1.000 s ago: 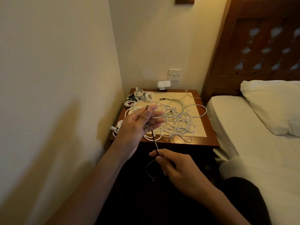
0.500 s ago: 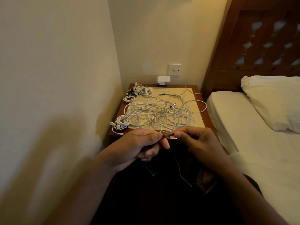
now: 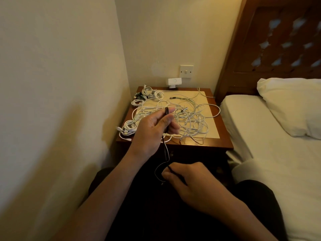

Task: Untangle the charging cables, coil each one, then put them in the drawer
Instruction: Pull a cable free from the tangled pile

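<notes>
Cable in hand: 1 thin dark cable point(image 3: 164, 147) hangs in the air in front of the table point(image 3: 223, 145), at the centre of the frame.
Left hand: the left hand point(image 3: 151, 130) is raised at mid-frame; its fingers point(image 3: 173, 127) are curled in and the thumb pinches what looks like a few gathered turns of the dark cable at the top of the fist.
Right hand: the right hand point(image 3: 188, 179) sits lower, toward the bottom centre; thumb and forefinger are closed in a pinch on the same cable further along its length.
Key relation: the cable's long axis runs almost straight down the frame from left hand to right hand, with a slack loop sagging just left of the right hand. The next turn, I judge, means carrying that lower stretch up to the left hand, so the right hand does the travelling.
White tangle: the white tangle point(image 3: 189, 120) lies spread across the table behind the left hand, not yet sorted.
Coiled bundles: 2 groups of coiled bundles point(image 3: 129, 129) lie along the table's left edge, one near, one at the far corner.
Drawer: the table's front is in deep shadow; I cannot make out a drawer or whether it is open.
Hidden: the dark cable's free end and plugs are lost against the dark lap, and the number of turns in the left hand is too small to count.
</notes>
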The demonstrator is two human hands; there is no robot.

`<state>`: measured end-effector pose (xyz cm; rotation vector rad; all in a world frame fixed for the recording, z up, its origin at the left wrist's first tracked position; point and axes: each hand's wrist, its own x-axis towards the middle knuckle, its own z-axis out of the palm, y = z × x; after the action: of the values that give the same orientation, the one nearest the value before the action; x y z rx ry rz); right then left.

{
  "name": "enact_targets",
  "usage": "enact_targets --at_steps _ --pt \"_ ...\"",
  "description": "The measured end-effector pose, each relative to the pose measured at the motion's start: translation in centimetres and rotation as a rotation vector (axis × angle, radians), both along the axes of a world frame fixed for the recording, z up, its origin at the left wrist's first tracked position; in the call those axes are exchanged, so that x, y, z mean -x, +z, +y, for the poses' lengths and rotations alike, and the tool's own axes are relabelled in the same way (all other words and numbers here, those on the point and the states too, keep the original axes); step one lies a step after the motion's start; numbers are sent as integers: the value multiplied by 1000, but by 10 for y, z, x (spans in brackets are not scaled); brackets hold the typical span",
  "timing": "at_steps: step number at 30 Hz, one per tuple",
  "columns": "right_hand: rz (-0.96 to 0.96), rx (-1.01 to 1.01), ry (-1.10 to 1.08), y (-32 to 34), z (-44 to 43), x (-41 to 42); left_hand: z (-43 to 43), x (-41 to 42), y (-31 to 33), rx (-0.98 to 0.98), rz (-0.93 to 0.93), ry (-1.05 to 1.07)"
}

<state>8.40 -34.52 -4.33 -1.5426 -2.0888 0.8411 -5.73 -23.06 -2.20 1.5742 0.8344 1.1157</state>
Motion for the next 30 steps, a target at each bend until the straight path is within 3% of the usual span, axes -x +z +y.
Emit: enact_targets --at_steps 4,7,10,14,20,25,30 --pt "19 -360 -146 33 8 -15 -1 12 -1 -39 332 -94" --pt "26 -417 -184 42 23 -33 -15 21 -3 2 345 -253" --pt "55 -414 -178 40 40 -46 -26 34 -6 148 263 -393" --pt "235 -236 -180 11 57 -60 -28 51 -5 271 165 -435" --pt "319 -153 -275 -43 67 -85 -22 56 -6 428 -73 -352" --pt "275 -157 -364 -73 69 -90 -25 54 5 509 -304 -328" --pt "290 -267 -386 -41 55 -91 10 70 -7 644 -599 -153"
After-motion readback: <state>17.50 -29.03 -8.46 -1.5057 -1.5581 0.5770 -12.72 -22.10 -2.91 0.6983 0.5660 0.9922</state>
